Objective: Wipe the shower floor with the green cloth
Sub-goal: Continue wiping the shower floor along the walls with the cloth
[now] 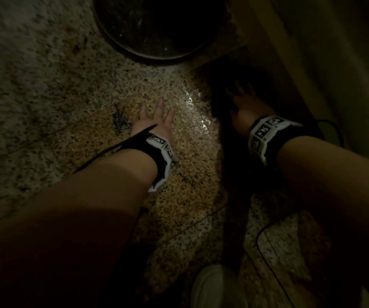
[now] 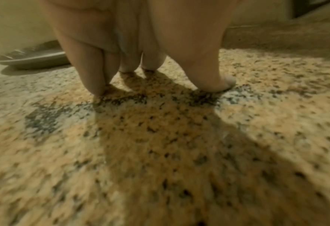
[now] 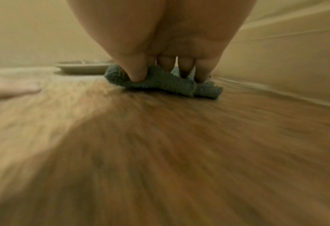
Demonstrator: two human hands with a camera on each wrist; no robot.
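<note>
Head view: left hand is splayed flat on the speckled shower floor, bracing; right hand sits in shadow by the wall. Left wrist: fingers straight, nothing held. Right wrist: fingers press the green cloth onto the floor. Looks mid-wipe; next stroke needs steady downward pressure.

We've got open speckled shower floor out to the left. Ahead there's a round dark basin sitting in the way, and the wall boxes us in tight on the right.
</note>
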